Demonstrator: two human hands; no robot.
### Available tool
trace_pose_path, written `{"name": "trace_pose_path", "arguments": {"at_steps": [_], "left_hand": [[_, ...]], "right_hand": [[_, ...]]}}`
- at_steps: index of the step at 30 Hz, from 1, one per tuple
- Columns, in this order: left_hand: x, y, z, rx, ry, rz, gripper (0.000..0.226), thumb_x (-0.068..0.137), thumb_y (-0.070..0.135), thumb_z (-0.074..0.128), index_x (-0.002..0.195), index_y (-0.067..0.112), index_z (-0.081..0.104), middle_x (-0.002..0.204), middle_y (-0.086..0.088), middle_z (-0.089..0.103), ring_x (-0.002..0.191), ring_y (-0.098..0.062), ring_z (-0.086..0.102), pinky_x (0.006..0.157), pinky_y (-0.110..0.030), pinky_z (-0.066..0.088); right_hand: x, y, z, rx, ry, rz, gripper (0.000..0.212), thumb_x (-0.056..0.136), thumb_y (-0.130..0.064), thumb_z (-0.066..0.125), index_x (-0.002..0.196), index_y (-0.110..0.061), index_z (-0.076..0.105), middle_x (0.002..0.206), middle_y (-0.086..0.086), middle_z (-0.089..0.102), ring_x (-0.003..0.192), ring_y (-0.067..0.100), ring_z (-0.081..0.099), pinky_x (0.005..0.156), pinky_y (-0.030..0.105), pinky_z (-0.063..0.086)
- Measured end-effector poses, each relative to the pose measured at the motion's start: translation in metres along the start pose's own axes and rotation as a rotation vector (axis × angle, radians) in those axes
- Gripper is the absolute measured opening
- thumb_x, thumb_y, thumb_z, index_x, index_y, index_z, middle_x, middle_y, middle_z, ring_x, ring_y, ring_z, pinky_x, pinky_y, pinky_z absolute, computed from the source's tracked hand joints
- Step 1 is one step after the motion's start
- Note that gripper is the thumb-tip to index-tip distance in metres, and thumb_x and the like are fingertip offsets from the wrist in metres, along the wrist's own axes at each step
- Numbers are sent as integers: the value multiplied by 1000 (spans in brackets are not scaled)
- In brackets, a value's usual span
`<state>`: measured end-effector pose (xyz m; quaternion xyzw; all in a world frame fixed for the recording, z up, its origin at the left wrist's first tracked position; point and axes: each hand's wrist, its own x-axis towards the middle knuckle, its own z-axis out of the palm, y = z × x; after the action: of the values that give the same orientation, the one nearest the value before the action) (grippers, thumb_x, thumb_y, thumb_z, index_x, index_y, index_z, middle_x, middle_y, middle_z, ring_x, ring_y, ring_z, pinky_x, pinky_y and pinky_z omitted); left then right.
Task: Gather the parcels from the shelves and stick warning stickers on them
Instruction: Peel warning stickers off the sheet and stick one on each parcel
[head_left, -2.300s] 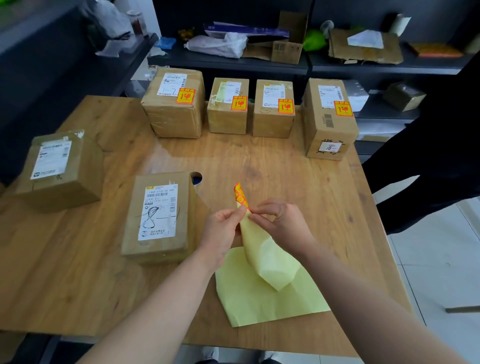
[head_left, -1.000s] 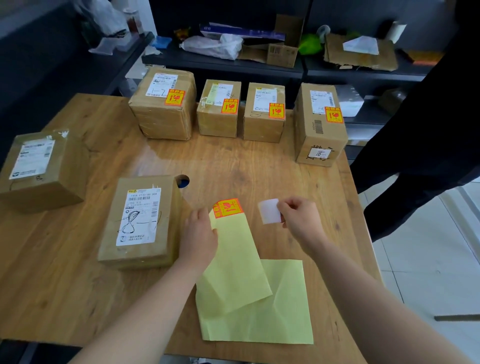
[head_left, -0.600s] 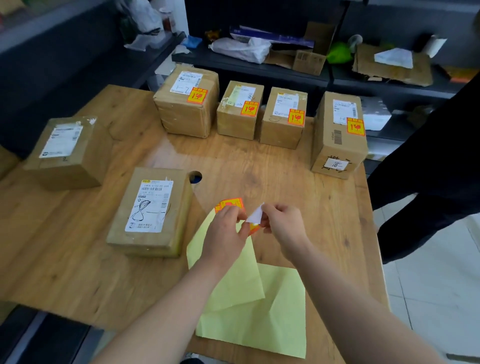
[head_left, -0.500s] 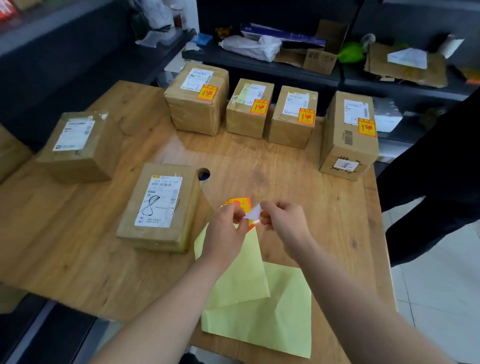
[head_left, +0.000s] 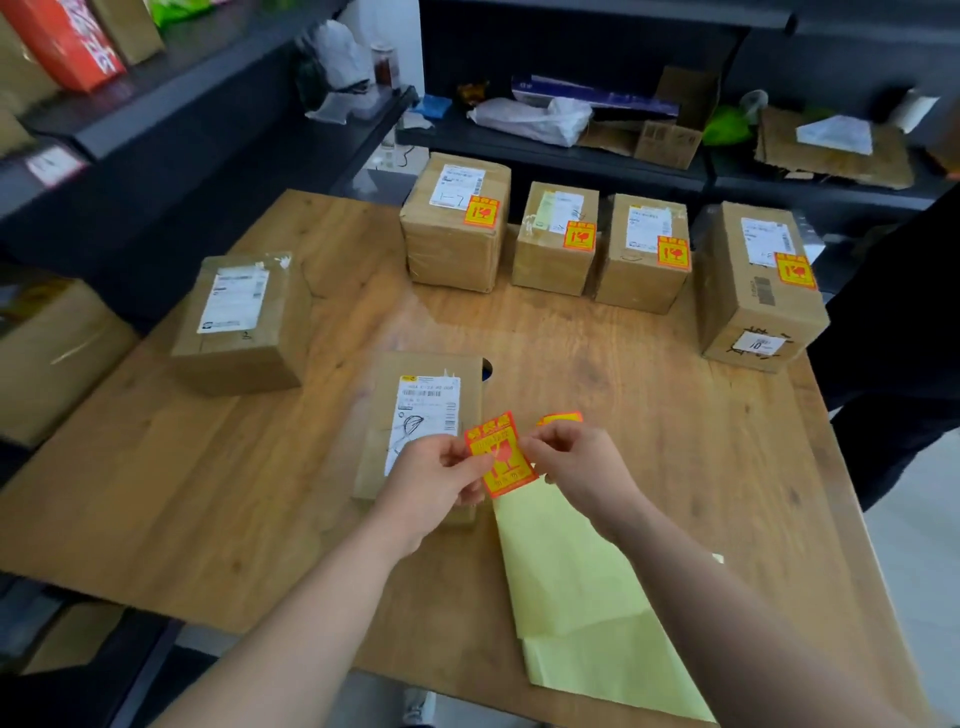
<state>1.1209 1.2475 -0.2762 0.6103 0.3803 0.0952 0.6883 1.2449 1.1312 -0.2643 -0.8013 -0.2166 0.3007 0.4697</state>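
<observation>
Bare table (head_left: 597, 353) between near parcel (head_left: 421, 405) and far parcel row (head_left: 644, 260); left parcel (head_left: 244, 322) flanks.

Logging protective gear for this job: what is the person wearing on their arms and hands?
Nothing visible: the left hand and right hand are ungloved, without visible rings, and both forearms are bare, with no sleeves, watch or bracelet in view.
</observation>
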Motion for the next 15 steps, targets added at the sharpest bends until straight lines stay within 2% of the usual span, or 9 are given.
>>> {"name": "trace_pose_path", "arguments": {"at_steps": [4,7,9,12,15], "left_hand": [[3,-1,-45,17,-35,-10,6,88,1,64,84,0,61,58,0,61,59,-17,56,68,-34,58],[6,-5,-73,41,-27,3,5,89,1,63,85,5,64,72,-5,64,61,-13,56,64,-25,55],[7,-7,-89,82,27,39,9,87,2,65,84,11,65,77,-3,65,63,-9,58,61,-20,51],[9,-10,-107,137,85,103,16,86,4,68,78,18,67,71,3,64,61,-6,53,59,-20,45],[13,-15,-119,134,87,128,18,85,0,67,81,17,68,72,0,65,64,-13,52,59,-25,43]], "right_hand": [[-5,-9,38,55,-36,1,21,87,-17,66,66,-18,63,60,-6,60,54,6,49,57,24,41],[-6,-14,66,63,-13,3,21,87,-17,67,66,-17,64,60,-6,60,53,4,48,55,19,41],[-6,-16,84,49,29,18,18,86,-19,67,69,-15,67,61,-6,62,54,4,50,56,22,44],[-6,-21,108,0,78,29,18,86,-19,66,69,-17,68,60,-8,63,49,-1,51,56,21,45],[-4,-26,122,-66,101,35,16,86,-20,65,71,-17,69,67,-5,68,58,7,58,60,26,48]]}}
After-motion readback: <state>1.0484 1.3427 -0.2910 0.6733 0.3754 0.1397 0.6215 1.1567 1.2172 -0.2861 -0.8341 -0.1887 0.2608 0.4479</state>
